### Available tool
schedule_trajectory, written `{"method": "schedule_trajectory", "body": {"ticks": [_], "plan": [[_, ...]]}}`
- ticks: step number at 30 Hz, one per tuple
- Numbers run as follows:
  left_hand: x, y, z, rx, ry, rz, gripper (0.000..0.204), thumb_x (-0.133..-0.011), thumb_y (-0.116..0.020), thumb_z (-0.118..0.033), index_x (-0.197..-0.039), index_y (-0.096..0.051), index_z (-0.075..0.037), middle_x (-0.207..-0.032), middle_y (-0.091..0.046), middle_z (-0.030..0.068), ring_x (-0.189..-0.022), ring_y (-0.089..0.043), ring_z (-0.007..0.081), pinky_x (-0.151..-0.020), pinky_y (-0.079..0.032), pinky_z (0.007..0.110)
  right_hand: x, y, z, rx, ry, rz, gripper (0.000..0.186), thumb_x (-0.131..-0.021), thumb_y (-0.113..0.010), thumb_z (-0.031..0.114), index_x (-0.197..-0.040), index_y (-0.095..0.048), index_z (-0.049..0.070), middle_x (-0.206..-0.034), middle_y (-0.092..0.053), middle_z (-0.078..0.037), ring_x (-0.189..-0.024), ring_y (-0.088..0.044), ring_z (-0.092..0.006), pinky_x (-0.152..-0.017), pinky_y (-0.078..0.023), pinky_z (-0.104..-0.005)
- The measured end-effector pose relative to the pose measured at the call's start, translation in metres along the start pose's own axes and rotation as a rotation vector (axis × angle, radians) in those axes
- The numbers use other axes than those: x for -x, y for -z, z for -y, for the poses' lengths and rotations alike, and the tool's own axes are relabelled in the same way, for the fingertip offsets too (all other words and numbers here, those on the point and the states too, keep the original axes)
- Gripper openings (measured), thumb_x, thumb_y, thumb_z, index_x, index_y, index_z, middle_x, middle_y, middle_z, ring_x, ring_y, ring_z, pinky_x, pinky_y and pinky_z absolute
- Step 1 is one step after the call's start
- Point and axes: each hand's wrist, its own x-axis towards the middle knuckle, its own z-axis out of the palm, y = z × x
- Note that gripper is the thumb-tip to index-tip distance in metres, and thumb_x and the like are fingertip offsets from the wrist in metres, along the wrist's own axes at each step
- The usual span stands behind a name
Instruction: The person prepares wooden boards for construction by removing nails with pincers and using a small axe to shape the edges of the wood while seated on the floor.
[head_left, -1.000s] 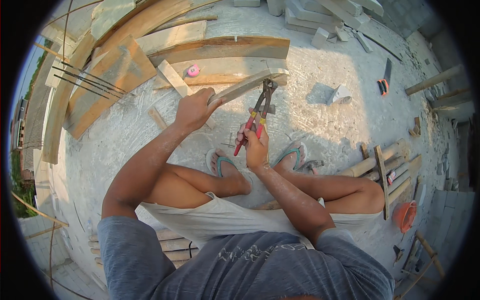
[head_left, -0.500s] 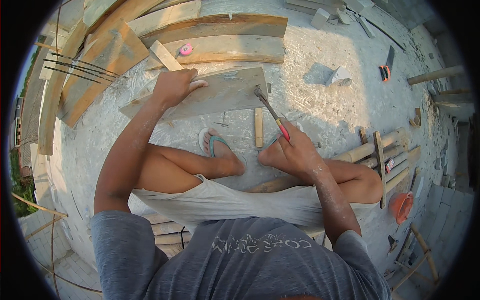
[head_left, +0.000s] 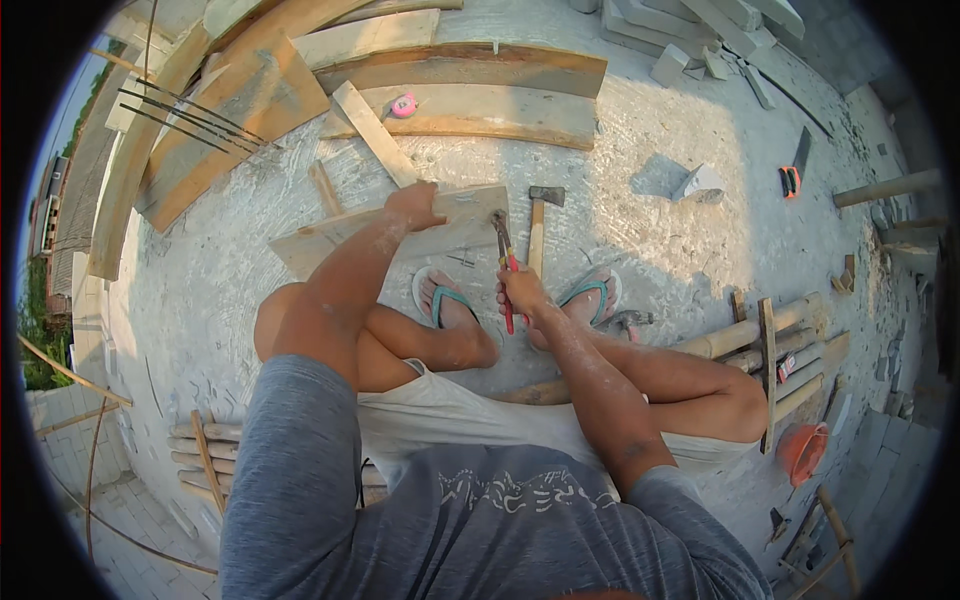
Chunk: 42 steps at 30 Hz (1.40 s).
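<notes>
My left hand (head_left: 413, 206) grips the upper edge of a grey wooden plank (head_left: 465, 215), which stands tilted on the floor in front of my feet. My right hand (head_left: 522, 290) is closed around the red handles of a pair of pincers (head_left: 506, 252). The jaws of the pincers meet the plank near its right end. Whether they grip a nail there is too small to tell. A few loose nails (head_left: 461, 260) lie on the floor below the plank. Just right of the pincers lies a hatchet (head_left: 538, 225) with a wooden handle.
A light batten (head_left: 372, 130) leans near my left hand. Beyond lie long boards (head_left: 480, 112) and a pink tape measure (head_left: 404, 106). At the right are a handsaw (head_left: 796, 165), a block chunk (head_left: 700, 183), bamboo poles (head_left: 722, 341) and an orange bucket (head_left: 803, 452). Thin rods (head_left: 190, 120) jut out at the left.
The pincers and my right hand have swung left and stand steeper. My left hand has slid along the plank toward its right end. More of the hatchet shows beside it.
</notes>
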Motion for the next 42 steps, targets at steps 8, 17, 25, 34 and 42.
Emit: {"method": "schedule_trajectory", "body": {"ticks": [8,17,25,34,42], "plan": [[0.007,-0.045,-0.019,-0.053,0.037,-0.005,0.085,-0.071,-0.089,-0.044,-0.135,-0.050,-0.006,-0.128,-0.062,0.0147,-0.124,-0.056,0.0334,-0.102,-0.045,0.051,0.015,0.031,-0.040,0.955,0.324,-0.248,0.031,-0.098,-0.052,0.020,-0.125,-0.054,0.005,-0.096,-0.067,-0.021,-0.085,-0.069,-0.0347,-0.077,-0.055,-0.0455],[-0.030,-0.064,0.008,-0.097,0.041,0.141,0.090,-0.068,-0.089,-0.052,-0.132,-0.048,-0.004,-0.129,-0.062,0.0158,-0.126,-0.056,0.0354,-0.102,-0.045,0.052,0.127,0.042,-0.024,0.975,0.366,0.100,0.026,-0.100,-0.058,0.019,-0.122,-0.059,0.006,-0.095,-0.062,-0.012,-0.085,-0.063,-0.0187,-0.075,-0.053,-0.0377],[-0.034,-0.045,0.020,-0.078,-0.170,0.245,0.083,-0.080,-0.080,-0.055,-0.132,-0.047,0.000,-0.128,-0.064,0.0215,-0.124,-0.060,0.0384,-0.100,-0.050,0.047,0.138,0.066,-0.022,0.256,-0.133,-0.081,0.031,-0.091,-0.063,0.019,-0.118,-0.059,0.004,-0.094,-0.065,-0.004,-0.086,-0.065,-0.0131,-0.064,-0.055,-0.0294],[0.004,0.029,0.168,0.060,0.114,0.423,0.086,-0.086,-0.066,-0.070,-0.126,-0.060,0.006,-0.130,-0.063,0.0263,-0.123,-0.061,0.0386,-0.104,-0.046,0.045,0.032,0.054,0.044,-0.108,0.019,-0.161,0.063,-0.096,-0.055,0.007,-0.156,-0.038,0.016,-0.129,-0.063,-0.015,-0.109,-0.066,-0.0244,-0.098,-0.052,-0.0411],[0.128,-0.021,0.264,0.235,0.692,0.040,0.096,-0.099,-0.025,-0.074,-0.114,-0.071,0.008,-0.118,-0.067,0.0324,-0.120,-0.062,0.0431,-0.105,-0.044,0.048,-0.072,0.145,0.023,0.718,0.416,-0.768,0.068,-0.085,-0.069,0.011,-0.150,-0.051,0.015,-0.101,-0.064,-0.022,-0.089,-0.065,-0.0360,-0.081,-0.052,-0.0461]]}}
